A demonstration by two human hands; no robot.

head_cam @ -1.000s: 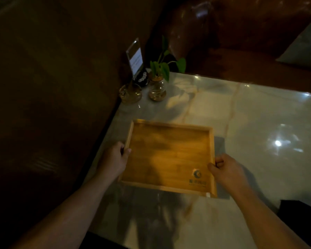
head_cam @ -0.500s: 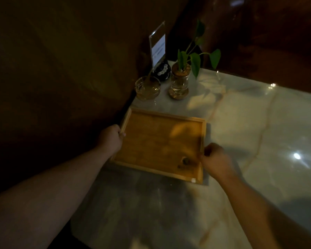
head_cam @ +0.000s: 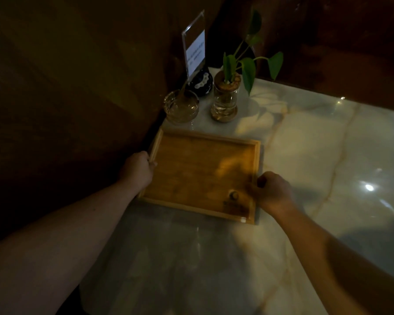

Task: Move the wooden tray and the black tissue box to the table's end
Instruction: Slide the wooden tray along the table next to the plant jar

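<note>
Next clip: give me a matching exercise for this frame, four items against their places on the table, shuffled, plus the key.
Items
1. wooden tray
2. glass bowl
3. plant jar
4. sign holder

Places
A. far corner, behind the bowl
B. held at both side rims
C. just beyond the tray's far left corner
D. right of the bowl, green leaves above

Pairs: 1-B, 2-C, 3-D, 4-A

Counts: 1 wooden tray [head_cam: 203, 176], 1 glass bowl [head_cam: 181, 107], 1 plant jar [head_cam: 224, 100], 1 acrylic sign stand [head_cam: 195, 52], 1 dark round dish [head_cam: 201, 82], 2 hands: left hand [head_cam: 138, 170], right hand [head_cam: 273, 192].
</note>
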